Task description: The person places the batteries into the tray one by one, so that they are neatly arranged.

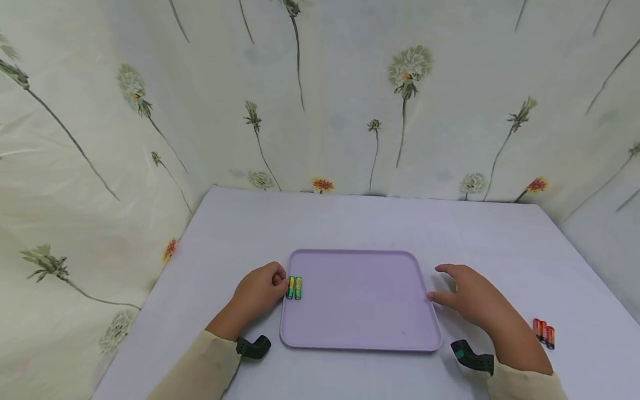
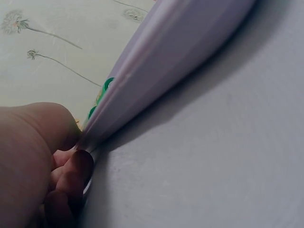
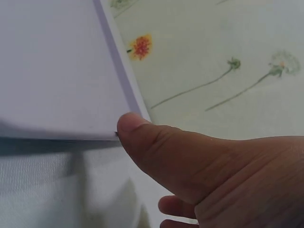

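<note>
A shallow lilac tray lies on the table. Two green-and-yellow batteries stand side by side along its left rim; in the left wrist view, green battery ends show past the edge. My left hand pinches the tray's left rim between thumb and curled fingers. At the right rim is my right hand, thumb and fingers spread apart. Its thumb is at the tray's edge, and the other fingers are mostly hidden. A small yellow-green bit shows behind that hand; its kind is unclear.
Red batteries lie grouped on the white-covered table, right of my right forearm. Flower-printed cloth hangs behind the table and along both sides. A black wrist device sits at each cuff.
</note>
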### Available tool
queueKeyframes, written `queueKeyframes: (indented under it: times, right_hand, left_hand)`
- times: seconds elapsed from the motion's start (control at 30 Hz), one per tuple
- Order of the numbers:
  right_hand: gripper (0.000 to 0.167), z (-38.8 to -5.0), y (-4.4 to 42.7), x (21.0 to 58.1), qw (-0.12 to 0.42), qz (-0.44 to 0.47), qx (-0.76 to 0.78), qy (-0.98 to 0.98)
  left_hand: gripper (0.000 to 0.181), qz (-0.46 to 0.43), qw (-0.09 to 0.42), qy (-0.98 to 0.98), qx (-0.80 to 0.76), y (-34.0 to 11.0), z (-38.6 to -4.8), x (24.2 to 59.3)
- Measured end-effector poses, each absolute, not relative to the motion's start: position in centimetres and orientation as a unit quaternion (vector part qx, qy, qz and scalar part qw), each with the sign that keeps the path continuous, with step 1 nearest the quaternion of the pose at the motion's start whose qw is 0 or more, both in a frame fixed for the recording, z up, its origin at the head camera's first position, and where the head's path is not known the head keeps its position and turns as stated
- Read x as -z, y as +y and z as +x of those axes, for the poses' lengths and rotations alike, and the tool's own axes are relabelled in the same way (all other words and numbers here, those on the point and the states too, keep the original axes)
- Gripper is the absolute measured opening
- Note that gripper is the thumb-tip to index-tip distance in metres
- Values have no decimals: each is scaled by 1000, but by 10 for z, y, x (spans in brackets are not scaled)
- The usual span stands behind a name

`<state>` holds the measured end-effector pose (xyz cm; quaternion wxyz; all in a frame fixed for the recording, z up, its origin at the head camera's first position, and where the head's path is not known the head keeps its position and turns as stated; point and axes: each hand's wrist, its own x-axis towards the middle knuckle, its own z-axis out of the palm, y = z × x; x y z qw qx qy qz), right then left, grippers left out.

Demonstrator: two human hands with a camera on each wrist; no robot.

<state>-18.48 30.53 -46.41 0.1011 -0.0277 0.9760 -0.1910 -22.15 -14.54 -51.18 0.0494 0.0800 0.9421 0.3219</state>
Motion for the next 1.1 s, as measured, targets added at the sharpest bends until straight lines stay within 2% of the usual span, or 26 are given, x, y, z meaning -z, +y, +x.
queueKeyframes:
  times: [0.53,0.83,1.1]
  right_hand:
    - [88,-183,313,469,104,-40,194,975]
    - [70,-181,318,471,87,-42,185,978]
    - [68,-180,327,474,112,-24,175,978]
  left_hand:
    - [10,73,58,942,-322,-144,-222,509]
    - [11,73,56,940,-327,-144,-221,508]
    - [11,75,54,942,-323,-144,-220,508]
